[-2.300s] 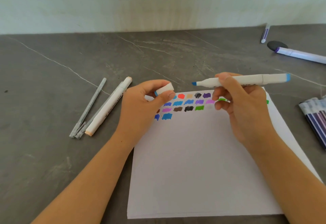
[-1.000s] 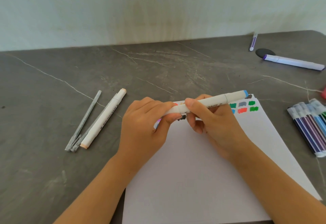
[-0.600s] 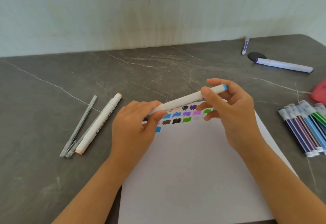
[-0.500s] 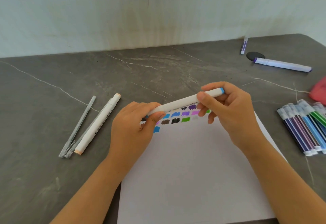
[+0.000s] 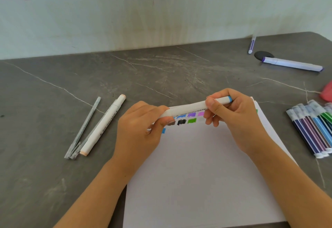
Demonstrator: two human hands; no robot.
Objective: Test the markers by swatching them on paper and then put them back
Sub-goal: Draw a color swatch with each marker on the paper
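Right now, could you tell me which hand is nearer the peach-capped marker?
Left. The left hand sits just right of the peach-capped marker; the right hand is farther right, above the paper.

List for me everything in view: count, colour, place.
held marker: one, white, blue end, over paper
paper: count unclear, white, near edge
swatches: several, mixed, paper top
peach-tipped marker: one, white, left
thin pens: two, grey, beside it
marker bundle: several, purple, blue, green, right
purple-tipped marker: one, white, far right
small pen: one, white-purple, far right
oval thing: one, black, by them
red thing: one, right edge
table: one, grey
left hand, right hand: both grip held marker
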